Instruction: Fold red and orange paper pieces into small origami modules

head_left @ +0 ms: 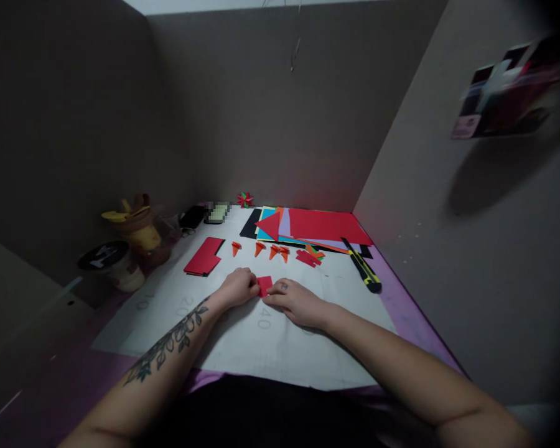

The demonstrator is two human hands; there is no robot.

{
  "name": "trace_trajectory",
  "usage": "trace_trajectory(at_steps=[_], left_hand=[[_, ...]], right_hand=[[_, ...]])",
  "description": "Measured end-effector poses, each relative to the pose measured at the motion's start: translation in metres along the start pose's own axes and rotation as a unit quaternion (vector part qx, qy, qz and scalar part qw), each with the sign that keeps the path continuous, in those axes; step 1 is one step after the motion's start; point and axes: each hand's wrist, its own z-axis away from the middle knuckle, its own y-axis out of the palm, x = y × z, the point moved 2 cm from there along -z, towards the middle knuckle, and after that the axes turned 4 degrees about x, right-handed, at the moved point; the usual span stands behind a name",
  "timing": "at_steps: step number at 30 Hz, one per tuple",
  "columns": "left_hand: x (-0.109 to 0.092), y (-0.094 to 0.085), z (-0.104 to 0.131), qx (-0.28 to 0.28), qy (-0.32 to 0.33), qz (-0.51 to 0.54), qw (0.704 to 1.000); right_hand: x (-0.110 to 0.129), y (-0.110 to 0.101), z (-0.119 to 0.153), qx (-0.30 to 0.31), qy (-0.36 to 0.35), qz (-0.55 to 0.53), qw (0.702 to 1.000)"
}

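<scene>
A small red paper square [264,285] lies on the white mat between my two hands. My left hand [239,287] has its fingers curled in and grips the square's left edge. From the other side, my right hand [297,301] holds the right edge, thumb and fingers close together. Just beyond are several folded orange paper pieces [260,248] in a row. Small red paper scraps [308,257] sit to their right, next to an orange and green scrap [315,251]. A stack of cut red paper [204,256] rests beyond my left hand.
Coloured paper sheets [326,225] are piled at the back, with a yellow and black utility knife [363,267] at right. A red and green paper star [245,199] stands by the back wall. A lidded tub [114,264] and a yellow container [142,233] occupy the left.
</scene>
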Motion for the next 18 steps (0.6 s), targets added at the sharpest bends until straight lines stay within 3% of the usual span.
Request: trace_trajectory(at_steps=[7,18], left_hand=[[-0.0075,0.0,0.0034,-0.012,-0.057,-0.009,0.998],[-0.0065,0.0033,0.0054,-0.033,-0.042,0.003,0.999]], right_hand=[[0.0012,-0.0019,0.001,0.005,0.006,-0.006,1.0],[0.0027,-0.0008,-0.0004,0.025,0.014,0.034,0.999]])
